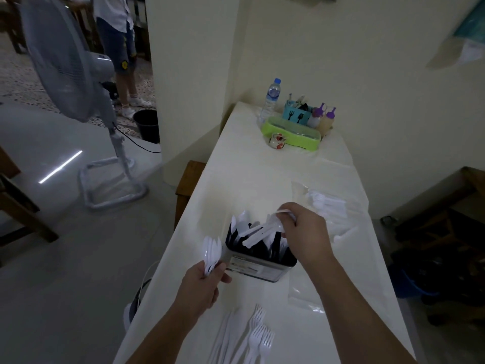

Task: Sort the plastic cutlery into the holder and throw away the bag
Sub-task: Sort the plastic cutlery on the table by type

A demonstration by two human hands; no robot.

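The dark, glossy, boxy cutlery holder [259,254] stands near the left edge of the tabletop, in its near half, with white plastic pieces sticking up from its compartments. My right hand [305,232] hovers over its top, fingers pinched around a loose bundle of thin white plastic knives [258,233] that slant down towards the holder's opening. My left hand [203,281] sits just beside the holder's left wall, closed around the handles of a few smooth white plastic spoons [211,250], their bowls pointing up.

At the near edge, between my forearms, lie several white plastic forks [258,334] with their tines towards the holder, and beside them on the left some long flat white pieces I cannot tell apart. A crinkled clear plastic bag [330,206] lies towards the right edge beyond my right hand, with more white cutlery inside it. Another flat clear sheet of plastic [305,298] lies under my right forearm.

The long narrow table [262,174] has a pale, slightly shiny cover; its middle stretch is bare. At the far right corner against the wall stand a lime green plastic tray [291,134], a teal utensil caddy [296,114], two purple-capped squeeze bottles [324,118], a clear water bottle [270,101] and a small patterned cup [278,140]. Left of the table, on the grey floor, stands a pedestal fan [68,64].
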